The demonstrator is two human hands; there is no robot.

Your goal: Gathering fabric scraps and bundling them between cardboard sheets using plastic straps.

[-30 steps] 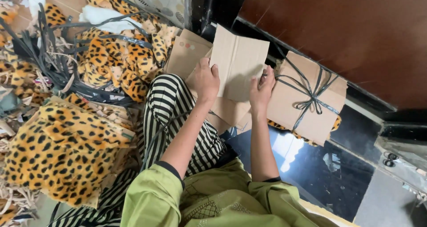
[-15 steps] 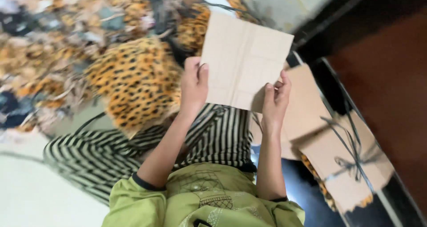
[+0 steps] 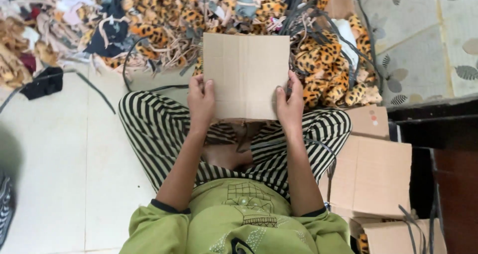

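Head view: we sit cross-legged on a pale tiled floor [image 3: 59,174], striped trousers [image 3: 149,129] spread to both sides.
Left hand [image 3: 201,102]: clamped on the left edge of the cardboard sheet [image 3: 246,74], thumb on the near face.
Right hand [image 3: 290,102]: closed on the sheet's right edge, thumb in front.
Sheet: held up flat between both hands, above our lap, creased but unfolded.
Progress: we judge the sheet is picked up and squared in front of us; nothing is on it or wrapped in it yet, so any folding or packing is still left.
Beyond the sheet: a heap of leopard-print fabric scraps [image 3: 328,79] with black straps [image 3: 308,15] running through it.
Right side: more flat cardboard pieces [image 3: 373,177] stacked just beside our knee.
In the way: the scrap heap crowds the floor just ahead of us.
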